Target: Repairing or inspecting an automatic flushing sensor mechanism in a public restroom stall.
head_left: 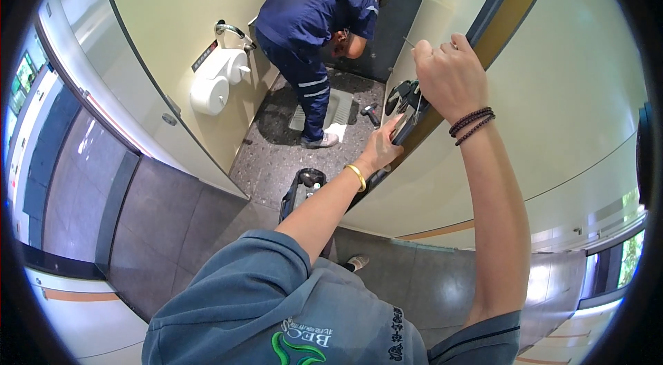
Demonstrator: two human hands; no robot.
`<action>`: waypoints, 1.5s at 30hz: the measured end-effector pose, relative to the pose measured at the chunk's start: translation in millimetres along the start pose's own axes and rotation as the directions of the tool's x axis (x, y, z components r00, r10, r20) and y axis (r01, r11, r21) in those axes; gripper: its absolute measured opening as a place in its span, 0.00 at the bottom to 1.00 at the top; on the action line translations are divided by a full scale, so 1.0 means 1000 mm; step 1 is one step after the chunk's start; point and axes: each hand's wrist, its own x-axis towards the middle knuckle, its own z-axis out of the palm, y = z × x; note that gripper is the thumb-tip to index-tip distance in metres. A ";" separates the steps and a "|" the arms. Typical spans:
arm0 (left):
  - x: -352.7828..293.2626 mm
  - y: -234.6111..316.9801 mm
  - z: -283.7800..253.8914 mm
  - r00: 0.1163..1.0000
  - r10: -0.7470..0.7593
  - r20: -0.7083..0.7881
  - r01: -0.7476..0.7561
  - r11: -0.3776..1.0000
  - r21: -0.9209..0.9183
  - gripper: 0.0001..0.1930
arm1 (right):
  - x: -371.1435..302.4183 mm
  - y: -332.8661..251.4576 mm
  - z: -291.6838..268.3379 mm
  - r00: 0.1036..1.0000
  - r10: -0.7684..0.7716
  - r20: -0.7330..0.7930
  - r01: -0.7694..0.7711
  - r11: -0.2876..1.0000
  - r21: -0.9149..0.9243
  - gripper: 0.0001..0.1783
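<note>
**At the panel edge (518, 6): black fitting (402, 97)**

Right hand (452, 78) beside the edge, above the fitting: curled into a fist, thin rod (409, 41) jutting out. Left hand (382, 149) lower along the edge, partly open at the fitting's lower end; grip cannot be told. Left of the edge: drill (373, 114) on floor (276, 175), co-worker (311, 26) bent over.

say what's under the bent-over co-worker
A squat toilet set in the speckled floor; the co-worker's leg covers part of it, and that part can't be seen.
</note>
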 end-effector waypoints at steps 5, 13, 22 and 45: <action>0.002 -0.011 0.005 0.994 0.077 -0.073 -0.079 0.996 -0.029 0.40 | 0.001 0.000 -0.001 1.000 -0.004 -0.006 0.004 1.000 -0.001 0.09; -0.002 0.008 -0.001 1.000 -0.027 -0.009 0.026 0.998 -0.054 0.39 | 0.000 0.000 0.001 1.000 -0.004 -0.017 0.004 1.000 0.005 0.10; 0.001 -0.007 0.002 0.994 0.076 -0.084 -0.078 0.997 -0.018 0.39 | 0.002 -0.001 0.002 0.999 -0.008 -0.051 0.007 1.000 -0.018 0.09; -0.006 0.025 -0.002 0.997 -0.072 0.000 0.072 0.996 -0.051 0.38 | 0.000 0.002 0.002 0.999 -0.014 -0.032 0.013 0.999 -0.031 0.08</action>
